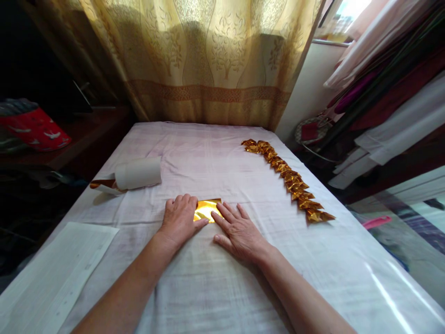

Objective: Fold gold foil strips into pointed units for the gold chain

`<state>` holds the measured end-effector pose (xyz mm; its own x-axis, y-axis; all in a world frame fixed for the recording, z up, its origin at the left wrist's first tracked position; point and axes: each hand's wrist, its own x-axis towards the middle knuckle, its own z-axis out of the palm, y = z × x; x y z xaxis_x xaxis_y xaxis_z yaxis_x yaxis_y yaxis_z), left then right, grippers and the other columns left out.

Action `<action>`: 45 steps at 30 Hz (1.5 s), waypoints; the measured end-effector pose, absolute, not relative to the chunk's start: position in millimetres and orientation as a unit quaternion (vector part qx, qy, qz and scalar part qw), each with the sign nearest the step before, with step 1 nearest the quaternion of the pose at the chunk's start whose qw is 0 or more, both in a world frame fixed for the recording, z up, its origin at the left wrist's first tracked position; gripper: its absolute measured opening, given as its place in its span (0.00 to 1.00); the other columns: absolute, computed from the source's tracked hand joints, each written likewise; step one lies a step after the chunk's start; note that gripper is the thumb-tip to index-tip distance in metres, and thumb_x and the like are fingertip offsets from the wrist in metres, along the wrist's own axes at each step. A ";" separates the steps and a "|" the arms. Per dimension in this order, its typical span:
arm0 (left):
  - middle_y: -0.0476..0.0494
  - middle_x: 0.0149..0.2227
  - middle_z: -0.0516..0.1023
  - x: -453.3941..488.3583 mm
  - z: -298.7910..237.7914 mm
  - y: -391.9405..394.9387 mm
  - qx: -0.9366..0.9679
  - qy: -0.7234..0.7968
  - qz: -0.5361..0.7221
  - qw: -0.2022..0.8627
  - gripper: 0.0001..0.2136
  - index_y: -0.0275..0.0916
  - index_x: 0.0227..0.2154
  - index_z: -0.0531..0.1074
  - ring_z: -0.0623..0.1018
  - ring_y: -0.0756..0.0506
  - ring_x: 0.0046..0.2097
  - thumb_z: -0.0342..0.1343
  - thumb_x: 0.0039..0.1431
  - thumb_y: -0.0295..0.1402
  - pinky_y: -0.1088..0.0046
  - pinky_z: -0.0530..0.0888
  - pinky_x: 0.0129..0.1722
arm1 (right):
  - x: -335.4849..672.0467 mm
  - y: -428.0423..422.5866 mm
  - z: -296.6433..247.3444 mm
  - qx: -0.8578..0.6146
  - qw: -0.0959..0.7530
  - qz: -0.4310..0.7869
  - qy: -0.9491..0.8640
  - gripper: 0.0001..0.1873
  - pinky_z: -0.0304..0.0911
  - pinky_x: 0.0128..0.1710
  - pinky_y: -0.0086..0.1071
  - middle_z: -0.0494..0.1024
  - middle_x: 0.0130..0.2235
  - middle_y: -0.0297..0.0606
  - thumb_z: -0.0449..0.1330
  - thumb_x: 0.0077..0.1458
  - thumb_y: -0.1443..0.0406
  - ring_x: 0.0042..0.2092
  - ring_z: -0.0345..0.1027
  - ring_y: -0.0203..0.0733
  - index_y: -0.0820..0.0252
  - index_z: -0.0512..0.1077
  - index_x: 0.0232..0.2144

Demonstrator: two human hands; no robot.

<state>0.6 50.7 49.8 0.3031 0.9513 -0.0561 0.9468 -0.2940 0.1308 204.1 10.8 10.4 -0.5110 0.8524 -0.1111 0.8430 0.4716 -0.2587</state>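
A small sheet of shiny gold foil paper (206,209) lies flat on the white cloth-covered table (215,157). My left hand (180,218) rests on the sheet's left side, fingers flat and together, thumb along its lower edge. My right hand (238,230) lies flat with fingers stretched out, their tips pressing the sheet's right edge. Most of the foil is hidden under both hands.
A long row of several folded gold foil pieces (288,178) runs along the table's right side. A white roll with gold lining (134,175) lies at the left. A white paper sheet (52,273) sits near left. A curtain (208,60) hangs behind; folded fabrics (389,93) stack on the right.
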 end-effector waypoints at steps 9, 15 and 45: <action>0.46 0.57 0.73 -42.7 31.0 57.1 0.831 0.523 0.073 0.172 0.19 0.48 0.52 0.69 0.69 0.40 0.58 0.57 0.57 0.38 0.57 0.60 0.58 | 203.3 9.5 12.9 -0.491 0.028 0.137 -0.860 0.36 0.35 0.68 0.58 0.46 0.71 0.46 0.47 0.66 0.46 0.72 0.37 0.53 0.55 0.52 0.69; 0.45 0.56 0.74 -51.0 22.5 56.9 0.824 0.519 0.104 0.202 0.17 0.46 0.49 0.70 0.69 0.41 0.59 0.55 0.56 0.36 0.58 0.60 0.60 | 203.3 9.2 12.7 -0.494 0.027 0.128 -0.860 0.35 0.35 0.68 0.58 0.47 0.71 0.47 0.49 0.66 0.47 0.72 0.38 0.54 0.56 0.53 0.69; 0.45 0.54 0.74 -46.0 25.8 55.5 0.821 0.524 0.104 0.202 0.12 0.45 0.42 0.69 0.69 0.41 0.58 0.54 0.53 0.33 0.56 0.59 0.59 | 210.2 -12.1 22.1 -0.557 0.053 0.085 -0.824 0.29 0.38 0.68 0.58 0.55 0.69 0.46 0.47 0.68 0.57 0.70 0.46 0.52 0.63 0.59 0.66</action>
<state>-46.0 55.5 25.8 0.4291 0.9023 -0.0417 0.8182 -0.3687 0.4412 210.2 -12.1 22.1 -0.3733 0.9277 -0.0070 0.9097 0.3645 -0.1991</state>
